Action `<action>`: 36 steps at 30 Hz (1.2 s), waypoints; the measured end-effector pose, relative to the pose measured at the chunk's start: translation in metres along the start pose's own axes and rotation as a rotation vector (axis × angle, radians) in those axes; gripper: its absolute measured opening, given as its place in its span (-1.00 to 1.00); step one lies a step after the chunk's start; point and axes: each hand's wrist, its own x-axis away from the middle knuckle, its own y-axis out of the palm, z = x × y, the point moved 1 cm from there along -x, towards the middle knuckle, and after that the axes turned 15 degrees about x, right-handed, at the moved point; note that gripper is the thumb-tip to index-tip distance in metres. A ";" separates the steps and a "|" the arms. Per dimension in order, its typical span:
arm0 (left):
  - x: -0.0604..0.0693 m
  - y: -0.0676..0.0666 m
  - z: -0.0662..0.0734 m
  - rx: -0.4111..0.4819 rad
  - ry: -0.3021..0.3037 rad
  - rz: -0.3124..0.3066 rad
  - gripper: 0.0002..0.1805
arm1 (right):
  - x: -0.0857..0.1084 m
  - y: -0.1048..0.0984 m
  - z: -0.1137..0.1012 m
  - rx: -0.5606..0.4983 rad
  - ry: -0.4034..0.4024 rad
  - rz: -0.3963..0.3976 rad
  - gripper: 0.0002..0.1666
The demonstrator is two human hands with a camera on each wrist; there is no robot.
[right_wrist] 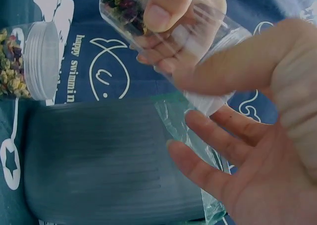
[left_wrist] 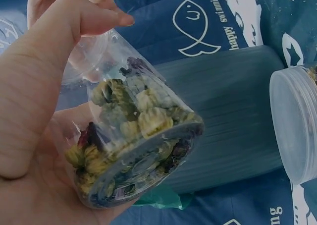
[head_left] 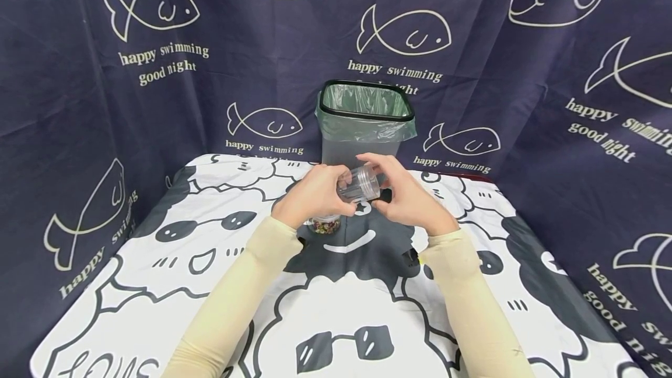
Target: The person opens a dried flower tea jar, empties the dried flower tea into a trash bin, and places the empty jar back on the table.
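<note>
My left hand (head_left: 319,191) grips a clear plastic jar (left_wrist: 143,111), tilted on its side above the table. Dried flower buds and dark petals lie in its bottom end, as the left wrist view shows. The jar's clear screw lid (head_left: 370,183) points toward my right hand (head_left: 406,194). Around that lid the right fingers are spread, with thumb and fingertips apart from each other; whether any fingertip touches the lid is hard to tell. A second lidded jar (head_left: 324,225) of dried flowers stands on the table below my left hand.
Behind the hands stands a grey bin (head_left: 362,149) with a green plastic liner (head_left: 367,127) and black rim. The table carries a white cloth (head_left: 346,314) with cartoon sheep. Navy curtains (head_left: 262,63) with fish drawings enclose the back and sides.
</note>
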 end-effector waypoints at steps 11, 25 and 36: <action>0.002 0.000 0.004 -0.002 -0.034 0.013 -0.52 | 0.003 -0.005 0.001 0.006 0.207 -0.071 -0.19; 0.002 0.001 0.005 -0.012 -0.057 0.003 -0.51 | 0.000 0.002 -0.002 0.099 0.326 -0.042 -0.41; 0.002 0.001 0.006 -0.014 -0.066 -0.005 -0.48 | 0.000 0.002 -0.003 0.103 0.338 -0.052 -0.43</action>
